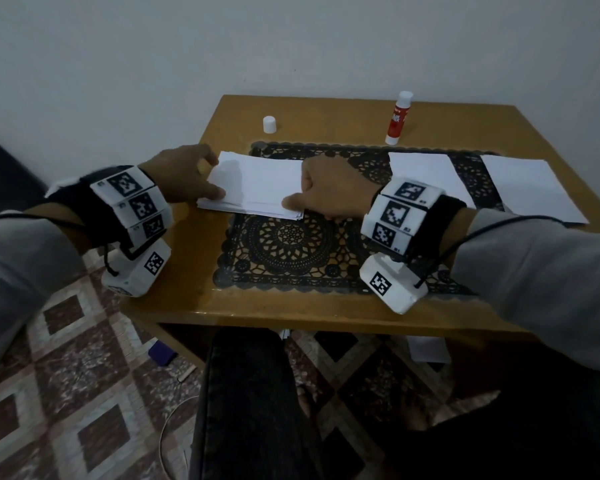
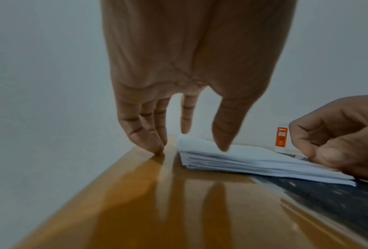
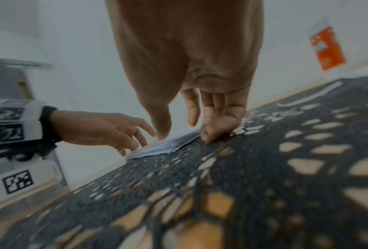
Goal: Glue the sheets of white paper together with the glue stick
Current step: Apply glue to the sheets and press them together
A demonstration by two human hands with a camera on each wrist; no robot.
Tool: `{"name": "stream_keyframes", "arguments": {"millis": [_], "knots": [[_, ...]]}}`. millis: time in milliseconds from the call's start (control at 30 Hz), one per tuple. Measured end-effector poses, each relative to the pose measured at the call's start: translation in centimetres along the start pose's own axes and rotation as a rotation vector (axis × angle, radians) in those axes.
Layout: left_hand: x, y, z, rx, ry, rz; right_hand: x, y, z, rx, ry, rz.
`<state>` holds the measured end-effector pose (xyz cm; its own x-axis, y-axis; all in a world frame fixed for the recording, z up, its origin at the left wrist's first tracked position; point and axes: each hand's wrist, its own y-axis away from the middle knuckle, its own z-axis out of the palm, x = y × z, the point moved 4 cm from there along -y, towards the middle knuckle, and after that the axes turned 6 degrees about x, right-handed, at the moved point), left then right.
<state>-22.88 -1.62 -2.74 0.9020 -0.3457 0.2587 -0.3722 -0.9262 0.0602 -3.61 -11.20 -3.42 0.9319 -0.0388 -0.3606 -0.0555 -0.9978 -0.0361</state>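
A stack of white paper [image 1: 260, 183] [image 2: 253, 160] [image 3: 168, 146] lies on the left part of the black lace mat [image 1: 278, 251]. My left hand [image 1: 212, 174] [image 2: 204, 139] has straight fingers: the thumb rests on the stack's left end, and the outer fingertips touch the table beside it. At the stack's right end is my right hand [image 1: 309, 195] [image 3: 185, 133], thumb on top near the front corner and curled fingers against the edge. The red and white glue stick [image 1: 397, 119] [image 2: 281, 138] [image 3: 327, 48] stands upright at the back right, with no hand on it.
A small white cap [image 1: 270, 124] stands alone at the back left of the wooden table [image 1: 187, 296]. Two separate white sheets [image 1: 426, 174] [image 1: 530, 188] lie on the right side. A wall is close behind the table. My knees are under the front edge.
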Motion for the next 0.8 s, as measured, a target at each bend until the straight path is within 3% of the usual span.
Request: {"name": "stream_keyframes", "arguments": {"millis": [100,200,333,467,600,800], "knots": [[0.8,0.3,0.5,-0.045,-0.087,0.073,-0.4,0.5,0.3,-0.011,0.128,-0.077],[1.5,0.4,0.2,-0.041,-0.131,0.077,0.3,1.5,-0.2,-0.005,0.066,-0.091],[3.6,0.4,-0.9,0.071,-0.094,0.139,5.1,4.1,-3.8,0.196,-0.078,-0.053],[9.6,1.2,-0.5,0.107,-0.027,0.377,13.0,6.5,-8.2,0.326,0.127,0.011],[17.9,2.1,1.7,0.014,-0.055,0.580,20.1,7.8,-10.7,0.361,0.239,0.163],[27.1,0.9,6.5,-0.166,-0.222,0.760,22.9,7.9,-10.6,0.435,0.202,0.189]]}}
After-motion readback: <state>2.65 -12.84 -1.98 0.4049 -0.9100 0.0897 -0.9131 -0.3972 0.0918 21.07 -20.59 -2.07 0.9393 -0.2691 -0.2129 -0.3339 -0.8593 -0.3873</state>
